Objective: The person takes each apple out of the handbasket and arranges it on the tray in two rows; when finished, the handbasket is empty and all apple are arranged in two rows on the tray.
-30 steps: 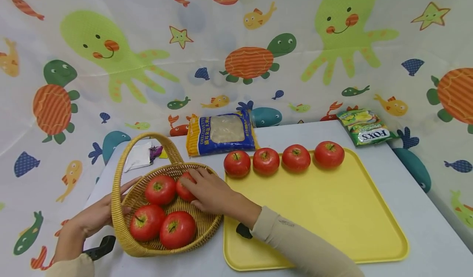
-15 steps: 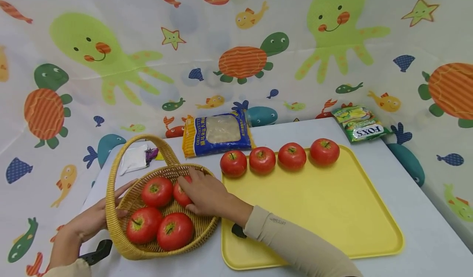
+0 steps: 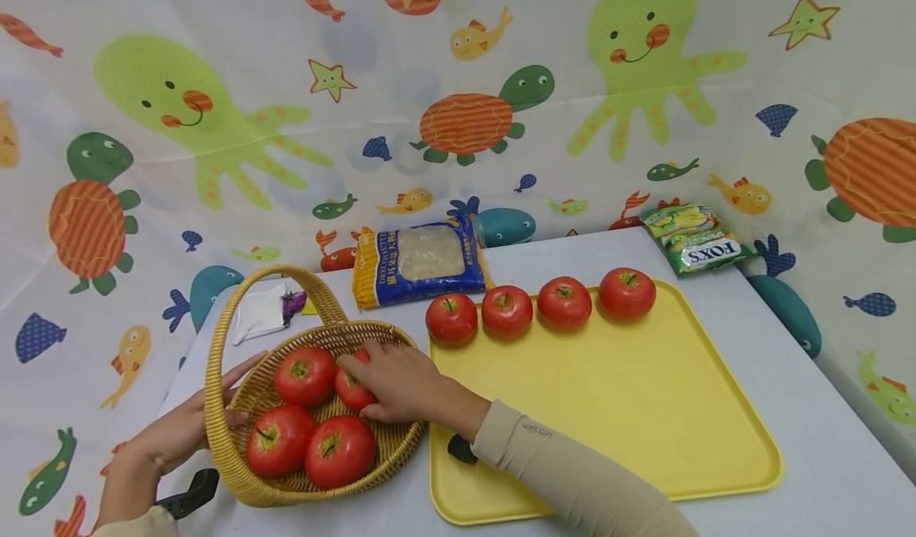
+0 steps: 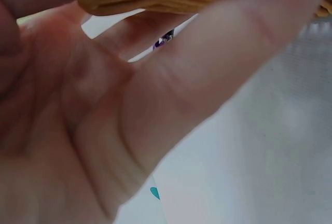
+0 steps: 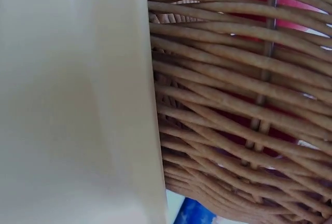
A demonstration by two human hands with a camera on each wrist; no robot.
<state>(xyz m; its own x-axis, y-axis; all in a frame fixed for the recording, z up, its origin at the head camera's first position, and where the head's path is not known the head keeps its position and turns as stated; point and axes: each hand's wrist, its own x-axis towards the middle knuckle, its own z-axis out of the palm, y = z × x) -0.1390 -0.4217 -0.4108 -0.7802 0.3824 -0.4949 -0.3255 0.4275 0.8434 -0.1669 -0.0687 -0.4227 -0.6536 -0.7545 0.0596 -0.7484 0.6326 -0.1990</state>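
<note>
Since a second ago the right hand [image 3: 390, 379] has barely shifted; its fingers now curl closer round the back-right tomato [image 3: 355, 390] in the wicker basket [image 3: 236, 473], lower left of the frame. It looks gripped, not lifted. The left hand [image 3: 175, 433] lies flat against the basket's outer rim. The yellow tray [image 3: 630, 410], lower right, holds four tomatoes along its far edge only.
</note>
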